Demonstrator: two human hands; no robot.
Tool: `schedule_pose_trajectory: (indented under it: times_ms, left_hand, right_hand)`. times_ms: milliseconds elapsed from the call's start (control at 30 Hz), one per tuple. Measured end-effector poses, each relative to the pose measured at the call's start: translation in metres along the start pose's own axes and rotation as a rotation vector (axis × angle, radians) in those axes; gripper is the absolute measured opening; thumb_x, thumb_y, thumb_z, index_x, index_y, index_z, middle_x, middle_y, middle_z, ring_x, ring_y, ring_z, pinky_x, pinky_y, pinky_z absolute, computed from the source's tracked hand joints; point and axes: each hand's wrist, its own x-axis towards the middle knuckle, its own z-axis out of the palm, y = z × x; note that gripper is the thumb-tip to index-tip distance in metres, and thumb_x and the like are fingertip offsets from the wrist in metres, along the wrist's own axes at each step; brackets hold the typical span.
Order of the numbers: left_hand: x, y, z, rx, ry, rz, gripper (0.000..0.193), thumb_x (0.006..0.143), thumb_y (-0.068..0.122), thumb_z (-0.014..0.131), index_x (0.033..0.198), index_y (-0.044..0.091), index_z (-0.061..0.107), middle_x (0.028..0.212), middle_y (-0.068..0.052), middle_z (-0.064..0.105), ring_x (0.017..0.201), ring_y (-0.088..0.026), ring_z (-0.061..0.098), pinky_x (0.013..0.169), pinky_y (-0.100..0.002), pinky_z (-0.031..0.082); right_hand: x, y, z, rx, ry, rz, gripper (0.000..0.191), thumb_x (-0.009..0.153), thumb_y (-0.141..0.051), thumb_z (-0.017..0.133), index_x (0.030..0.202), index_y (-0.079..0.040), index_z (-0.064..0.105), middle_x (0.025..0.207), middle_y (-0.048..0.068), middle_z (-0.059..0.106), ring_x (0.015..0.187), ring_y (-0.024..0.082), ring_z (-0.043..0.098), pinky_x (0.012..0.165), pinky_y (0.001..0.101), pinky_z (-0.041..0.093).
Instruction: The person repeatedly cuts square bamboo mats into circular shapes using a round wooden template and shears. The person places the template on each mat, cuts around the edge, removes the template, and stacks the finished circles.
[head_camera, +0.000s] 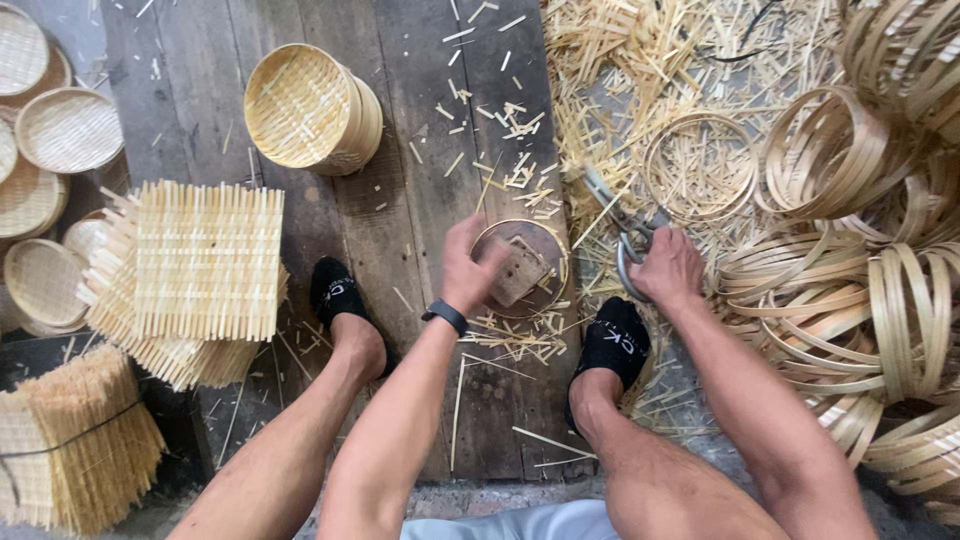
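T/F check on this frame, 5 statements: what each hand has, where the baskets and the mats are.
1. The left hand presses a wooden block into a bamboo ring. True.
2. The right hand is empty. False: it grips metal shears.
3. A stack of square woven mats lies to the person's left. True.
4. The round woven basket sits among the bamboo hoops on the right. False: it sits on the wooden planks, upper left of the hands.
5. Both feet are bare. False: both wear black socks.
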Motion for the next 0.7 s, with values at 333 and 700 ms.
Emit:
schedule_pose_trajectory:
  times_ms: [333,700]
  left_hand:
    - [0.012,-0.012,0.018,-0.458,-0.121,-0.353,0.034,0.088,0.020,0.081,0.117,0.004,0.078,0.099,-0.002,0.077,0.084,-0.008,0.068,0.077,-0.025,0.055]
    - [-0.015,-0.008,0.043,-0.254,0.070,-0.259,0.028,0.084,0.019,0.083,0.108,0.005,0.082,0.094,-0.006,0.081,0.082,-0.010,0.071,0.076,-0.026,0.057]
  right_hand:
    - [-0.027,-0.053,-0.012,0.789,-0.175,-0.211,0.038,0.086,-0.024,0.080,0.120,-0.009,0.071,0.108,0.010,0.070,0.095,0.017,0.067,0.083,0.0343,0.056]
    - [-0.035,-0.068,-0.010,0.885,-0.102,-0.125,0.016,0.083,-0.016,0.084,0.092,-0.004,0.080,0.077,0.007,0.077,0.064,0.009,0.063,0.058,0.0250,0.050]
